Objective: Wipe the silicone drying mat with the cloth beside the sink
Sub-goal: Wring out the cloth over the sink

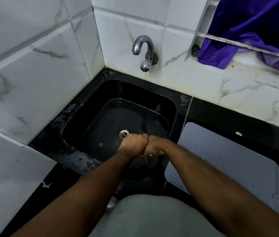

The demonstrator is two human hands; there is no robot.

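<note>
Two hands: left hand [133, 142] and right hand [154, 145] are fisted and pressed knuckle to knuckle over the black sink [90, 106].
Grip: both fists are clamped on something dark between them; whether it is the cloth cannot be told.
Mat: grey silicone drying mat [229, 161] lies flat on the black counter [224, 117] just right of the sink.
Mat axis: long side runs from near the wall tiles toward the person, angled slightly right.
Tap: chrome tap [143, 48] on the wall above the sink.
</note>
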